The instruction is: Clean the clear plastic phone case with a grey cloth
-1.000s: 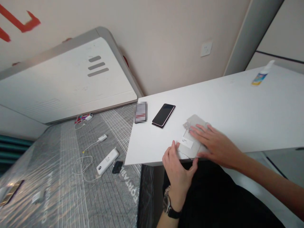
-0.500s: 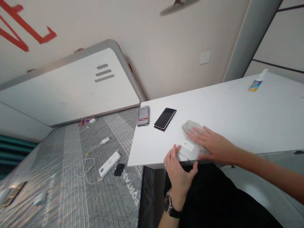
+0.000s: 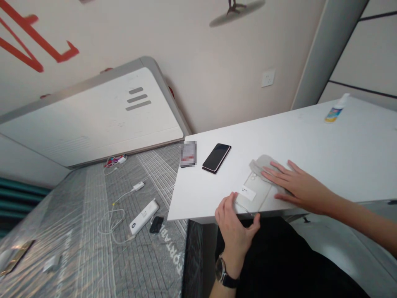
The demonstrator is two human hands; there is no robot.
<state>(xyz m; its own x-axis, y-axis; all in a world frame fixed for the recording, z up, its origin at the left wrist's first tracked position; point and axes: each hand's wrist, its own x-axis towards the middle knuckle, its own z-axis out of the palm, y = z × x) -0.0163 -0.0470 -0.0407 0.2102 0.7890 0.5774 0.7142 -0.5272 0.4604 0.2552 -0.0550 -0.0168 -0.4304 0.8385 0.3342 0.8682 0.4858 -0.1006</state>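
Beige fabric pouch (image 3: pixel 259 188) with white label, lying flat on white tabletop (image 3: pixel 310 138), near its edge. At nine o'clock, off the table, white power bank (image 3: pixel 144 217) on plastic-wrapped mattress (image 3: pixel 87 231). At ten o'clock, pixelated item (image 3: pixel 188 154), then black smartphone (image 3: pixel 216 158). At six o'clock, left hand (image 3: pixel 234 225), fingers (image 3: pixel 228 207) curled against pouch edge, grip unclear. At three o'clock, right hand (image 3: pixel 299 186), fingers (image 3: pixel 277 174) spread flat on pouch, holding nothing. At two o'clock, small spray bottle (image 3: pixel 334 111)
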